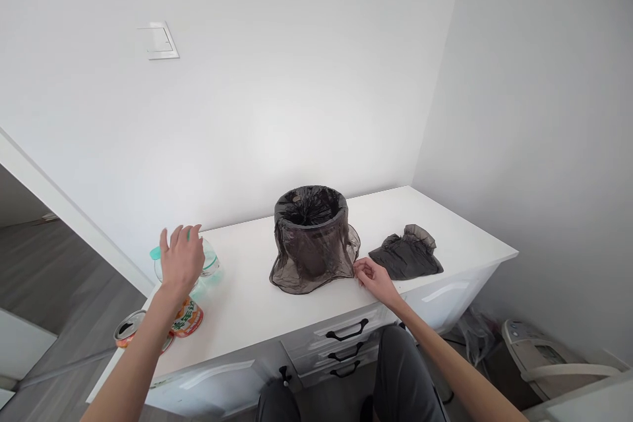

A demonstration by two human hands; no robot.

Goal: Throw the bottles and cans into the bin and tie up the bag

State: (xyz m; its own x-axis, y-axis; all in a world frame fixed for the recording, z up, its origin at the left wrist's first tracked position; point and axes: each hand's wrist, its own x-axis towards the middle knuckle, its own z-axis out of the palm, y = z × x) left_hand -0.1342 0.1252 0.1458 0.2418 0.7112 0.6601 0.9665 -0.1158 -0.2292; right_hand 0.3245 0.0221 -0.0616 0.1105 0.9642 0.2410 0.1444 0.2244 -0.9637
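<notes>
My left hand (182, 260) is over clear plastic bottles at the left of the white cabinet top, fingers spread; whether it touches one is hidden. One bottle's green cap (155, 253) shows left of the hand, and a clear bottle (210, 258) shows to its right. Below my left wrist stand orange drink cans, one can (188, 318) with green lettering and another can (129, 326) with its top opened. My right hand (376, 278) has its fingers curled at the loose hem of a dark bin liner (297, 277). This liner is folded over the rim of a round bin (312, 227).
A crumpled black plastic bag (408, 256) lies right of my right hand on the cabinet top (237, 316). Drawers with black handles (347, 330) face my knees. Walls border the back and right. A pale appliance (539, 356) stands on the floor at lower right.
</notes>
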